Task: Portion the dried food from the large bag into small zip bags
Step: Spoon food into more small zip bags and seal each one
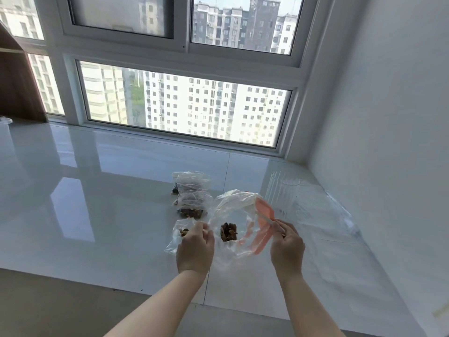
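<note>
A large clear bag [230, 210] with an orange zip strip stands open on the white sill, a small heap of brown dried food [228, 231] at its bottom. My right hand [286, 244] pinches the bag's orange rim on the right side. My left hand [195, 248] holds the mouth of a small zip bag [177, 235] just left of the large bag; a few brown pieces show inside it. Two filled small zip bags lie behind, the nearer bag [192, 206] and the farther bag [190, 182].
A ribbed clear glass [283, 193] stands right of the large bag, with flat empty clear bags [325, 215] beside it toward the white wall. The glossy white sill [97, 190] runs to the window behind. A brown shelf panel [17, 81] stands at far left.
</note>
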